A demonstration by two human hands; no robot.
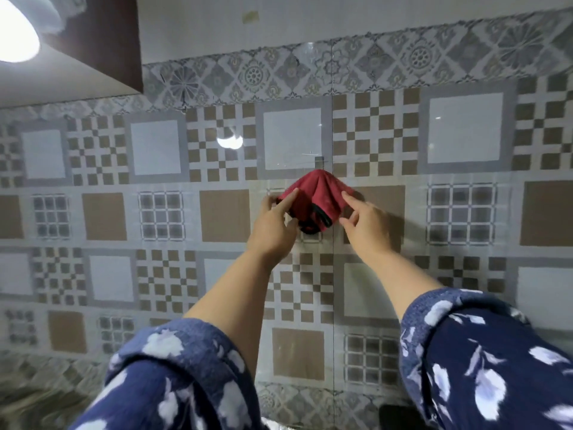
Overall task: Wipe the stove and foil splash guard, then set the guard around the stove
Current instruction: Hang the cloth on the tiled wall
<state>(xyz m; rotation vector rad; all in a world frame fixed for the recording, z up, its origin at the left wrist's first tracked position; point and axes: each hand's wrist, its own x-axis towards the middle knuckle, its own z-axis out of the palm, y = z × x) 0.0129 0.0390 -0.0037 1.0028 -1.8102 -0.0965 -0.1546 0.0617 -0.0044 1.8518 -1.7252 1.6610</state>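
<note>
A red cloth (316, 193) with a dark trim hangs from a small metal hook (320, 161) on the tiled wall, at the middle of the view. My left hand (276, 221) holds the cloth's left edge, fingers pinched on the fabric. On the cloth's right edge, my right hand (364, 221) has its fingertips on the fabric. Both arms reach up and forward in blue floral sleeves. A thin strip of crinkled foil (279, 426) shows at the bottom edge. The stove is out of view.
The wall (465, 212) is covered in patterned brown, grey and white tiles. A dark cabinet (102, 35) with a round light (15, 32) under it hangs at the upper left. A dark object (393, 414) peeks in at the bottom right.
</note>
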